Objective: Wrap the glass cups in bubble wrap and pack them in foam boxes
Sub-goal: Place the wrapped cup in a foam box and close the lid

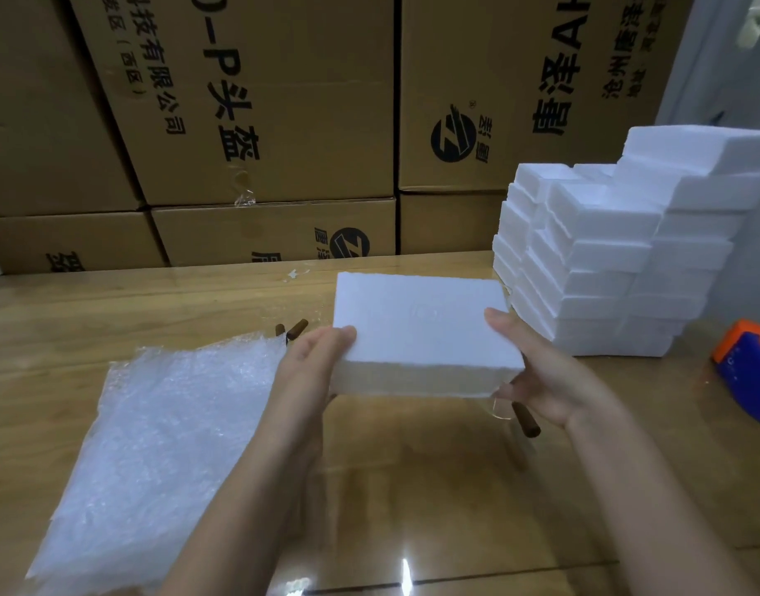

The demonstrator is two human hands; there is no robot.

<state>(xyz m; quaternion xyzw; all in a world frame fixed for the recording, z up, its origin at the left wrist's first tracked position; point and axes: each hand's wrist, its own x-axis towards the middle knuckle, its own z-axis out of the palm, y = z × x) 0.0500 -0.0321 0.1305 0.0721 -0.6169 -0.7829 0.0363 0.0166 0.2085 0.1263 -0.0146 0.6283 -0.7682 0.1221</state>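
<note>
A white foam box (421, 333) is held level above the wooden table, closed, with its broad face up. My left hand (313, 363) grips its left end, thumb on top. My right hand (537, 372) grips its right end from below, thumb on top. A stack of bubble wrap sheets (154, 440) lies flat on the table at the left. Glass cups with brown wooden handles sit under and behind the box; one handle (525, 419) shows below my right hand, another handle (296, 329) by my left hand. The glass bodies are mostly hidden.
Several white foam boxes (606, 260) are stacked at the right on the table (412, 488). An orange and blue tape dispenser (748, 372) lies at the far right edge. Large cardboard cartons (262, 122) wall off the back of the table.
</note>
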